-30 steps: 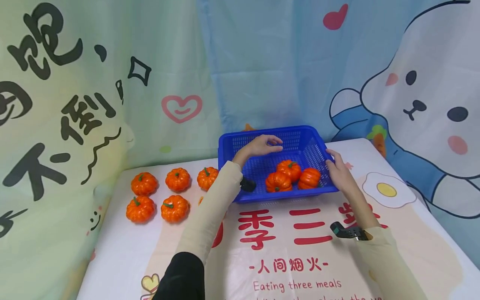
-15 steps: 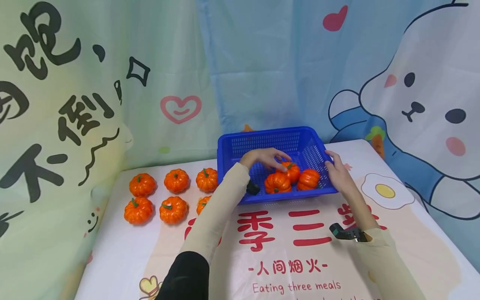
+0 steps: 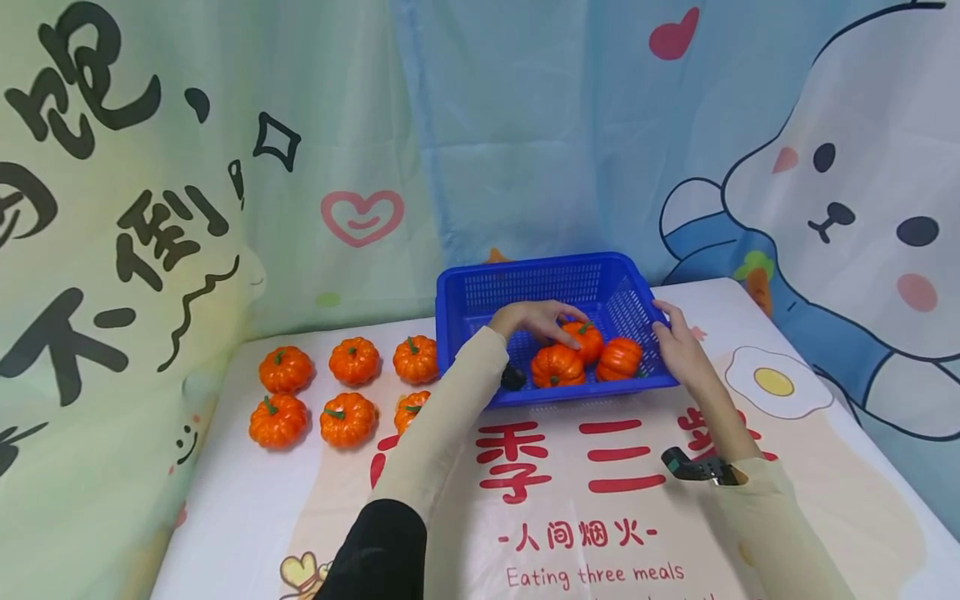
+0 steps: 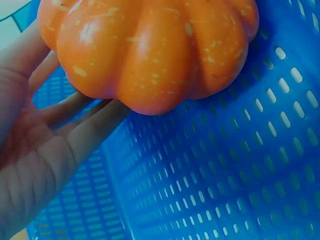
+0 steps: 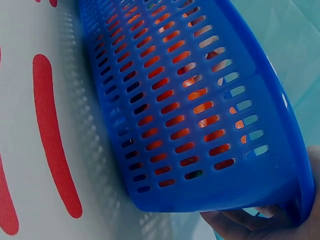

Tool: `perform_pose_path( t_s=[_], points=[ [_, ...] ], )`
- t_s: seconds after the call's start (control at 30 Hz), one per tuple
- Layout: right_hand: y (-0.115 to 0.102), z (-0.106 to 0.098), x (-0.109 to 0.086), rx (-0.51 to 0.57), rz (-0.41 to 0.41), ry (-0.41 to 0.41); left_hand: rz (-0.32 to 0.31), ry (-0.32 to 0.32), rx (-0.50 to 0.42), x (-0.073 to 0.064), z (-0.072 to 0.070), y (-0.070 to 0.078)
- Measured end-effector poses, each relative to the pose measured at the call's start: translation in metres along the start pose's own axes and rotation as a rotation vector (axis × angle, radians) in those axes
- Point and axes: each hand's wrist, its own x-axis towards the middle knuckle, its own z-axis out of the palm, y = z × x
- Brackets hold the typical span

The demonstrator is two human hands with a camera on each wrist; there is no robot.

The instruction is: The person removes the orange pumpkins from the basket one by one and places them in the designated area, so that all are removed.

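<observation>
A blue perforated plastic basket [image 3: 536, 287] stands at the back of the table with three small orange pumpkins inside. My left hand [image 3: 538, 320] reaches into it and holds the rearmost pumpkin [image 3: 590, 340], thumb on the near side. In the left wrist view, fingers curve around and under that ribbed, speckled pumpkin [image 4: 155, 55]. Close by in the basket lie the front-left pumpkin [image 3: 557, 367] and the right-hand pumpkin [image 3: 619, 360]. At the basket's right end, my right hand [image 3: 678, 348] grips the rim; the right wrist view shows its fingers [image 5: 235, 225] beneath the rim.
Left of the basket, several more pumpkins [image 3: 348, 419] stand in two rows on the printed tablecloth [image 3: 570, 492]. My left forearm partly covers the pumpkin nearest it [image 3: 409, 407]. A printed curtain [image 3: 517, 142] hangs directly behind the basket.
My left hand has come down from above the basket, moving right and toward me, and taken hold of the rear pumpkin. The right hand stays at the rim.
</observation>
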Motion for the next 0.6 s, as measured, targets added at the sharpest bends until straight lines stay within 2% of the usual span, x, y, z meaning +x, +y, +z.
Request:
perform_pose_path(
  t_s=[0.13, 0.37, 0.53, 0.6],
  points=[
    [0.001, 0.0, 0.0, 0.006, 0.003, 0.001, -0.008, 0.004, 0.012, 0.002, 0.003, 0.001],
    [0.001, -0.001, -0.001, 0.002, -0.004, 0.006, 0.046, 0.055, 0.151, 0.003, 0.003, 0.002],
    [0.001, -0.001, 0.0, -0.007, -0.002, 0.007, 0.067, 0.13, 0.268, 0.003, -0.002, 0.0],
    [0.001, -0.002, 0.001, -0.009, -0.004, 0.008, 0.056, 0.167, 0.267, 0.0, -0.007, 0.001]
  ],
)
